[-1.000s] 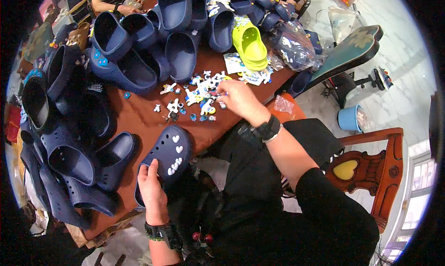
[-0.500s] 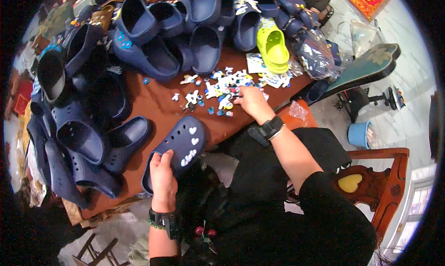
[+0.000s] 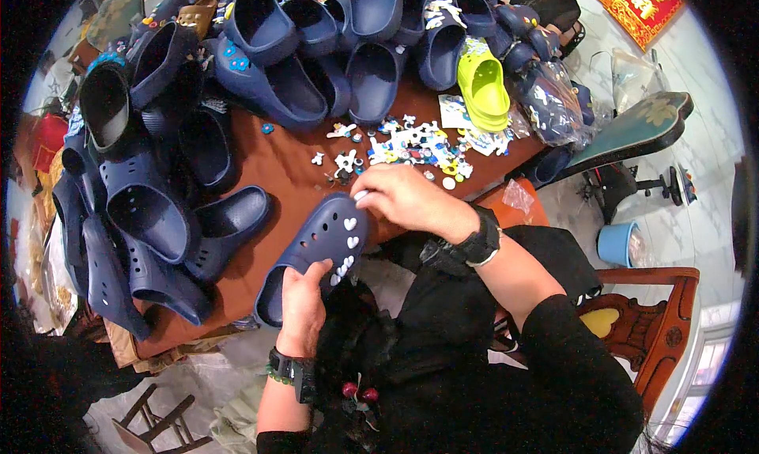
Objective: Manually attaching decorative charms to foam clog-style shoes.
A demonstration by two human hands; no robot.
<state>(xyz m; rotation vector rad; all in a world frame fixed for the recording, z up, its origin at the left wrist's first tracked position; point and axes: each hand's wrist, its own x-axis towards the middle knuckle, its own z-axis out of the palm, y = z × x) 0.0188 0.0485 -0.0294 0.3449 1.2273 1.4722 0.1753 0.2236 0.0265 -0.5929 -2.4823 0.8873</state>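
Pale tiled floor (image 3: 715,149), carved wooden chair (image 3: 660,327).

My left hand (image 3: 303,302) comes up from the lower edge, forearm nearly upright, a dark band on the wrist. Its fingers are curled in a grip, thumb pointing up and right. My right arm, in a black sleeve, reaches in from the lower right, bent at the elbow, a black watch on the wrist. My right hand (image 3: 407,201) sits above and right of the left, palm down, fingertips pinched together at its left end.
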